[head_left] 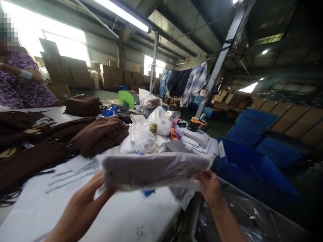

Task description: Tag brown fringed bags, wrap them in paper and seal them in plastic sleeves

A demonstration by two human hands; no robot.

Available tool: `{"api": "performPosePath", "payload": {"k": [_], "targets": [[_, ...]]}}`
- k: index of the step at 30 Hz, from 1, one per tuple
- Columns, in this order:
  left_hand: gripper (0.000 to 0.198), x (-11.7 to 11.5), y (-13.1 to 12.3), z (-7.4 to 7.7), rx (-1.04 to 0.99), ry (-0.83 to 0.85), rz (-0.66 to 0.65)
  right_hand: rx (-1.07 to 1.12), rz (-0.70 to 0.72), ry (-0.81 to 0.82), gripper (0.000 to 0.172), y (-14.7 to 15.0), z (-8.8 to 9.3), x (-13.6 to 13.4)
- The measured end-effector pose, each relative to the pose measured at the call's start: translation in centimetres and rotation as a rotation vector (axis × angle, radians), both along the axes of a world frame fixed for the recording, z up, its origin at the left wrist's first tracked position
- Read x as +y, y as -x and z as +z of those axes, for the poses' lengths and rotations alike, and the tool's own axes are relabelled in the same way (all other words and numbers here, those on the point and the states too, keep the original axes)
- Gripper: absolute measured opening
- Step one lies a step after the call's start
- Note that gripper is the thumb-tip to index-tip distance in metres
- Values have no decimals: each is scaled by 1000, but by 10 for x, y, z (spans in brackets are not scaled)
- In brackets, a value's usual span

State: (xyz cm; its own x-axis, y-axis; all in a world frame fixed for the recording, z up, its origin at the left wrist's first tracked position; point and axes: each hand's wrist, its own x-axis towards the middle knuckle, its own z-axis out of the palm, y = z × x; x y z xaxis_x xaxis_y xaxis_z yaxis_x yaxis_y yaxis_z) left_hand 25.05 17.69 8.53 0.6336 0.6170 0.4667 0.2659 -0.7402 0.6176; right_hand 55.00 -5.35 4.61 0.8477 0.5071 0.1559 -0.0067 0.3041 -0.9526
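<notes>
A folded greyish-brown textile in a clear plastic bag [153, 169] is held up lengthwise above the table. My left hand [88, 198] grips its left end, thumb and fingers around the lower edge. At the opposite end, my right hand [209, 186] pinches the bag's corner. Slight blur softens the bag's outline. Behind it lies another grey bagged item [176, 147], partly covered by the one I hold. White paper [113, 218] with dark stripes and handwriting covers the table beneath my hands.
Brown fringed scarves [101, 134] are piled at left. Crumpled clear bags [143, 137], a tape roll [195, 124] and white sheets [199, 139] sit behind. A blue bin [252, 171] stands right, above a tub of bagged items [242, 211]. Another person [25, 77] stands at far left.
</notes>
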Motion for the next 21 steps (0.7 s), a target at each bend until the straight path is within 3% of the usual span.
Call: {"api": "performPosePath", "payload": {"k": [2,4,5,7,10,12,13,15,17,19,21], "targets": [[40,9,-45,21,-60,-9,-110,-135,-169,-28,29,-31,1,-19],[43,20,-83,27,-126,33,-102,-361,-250,111,30,-45,-16,-34],[44,25,-93,21,-140,66,-77,-476,-225,232,28,-46,-30,-39],[44,34,-90,-11,-116,118,2,-638,-49,491,22,-42,-62,-49],[41,44,-27,-88,28,127,135,-725,145,729,26,-38,-91,-57],[41,47,37,-135,117,155,256,-744,77,770,28,-49,-90,-52],[40,48,70,-152,161,177,316,-753,-6,765,29,-61,-85,-43],[39,50,127,-169,210,191,446,-787,-100,741,35,-90,-76,-7],[38,54,166,-172,222,160,556,-828,-82,744,51,-113,-76,44],[37,62,189,-170,197,108,641,-864,-46,751,65,-122,-86,93],[36,72,196,-170,159,74,691,-894,-16,735,65,-116,-102,126]]}}
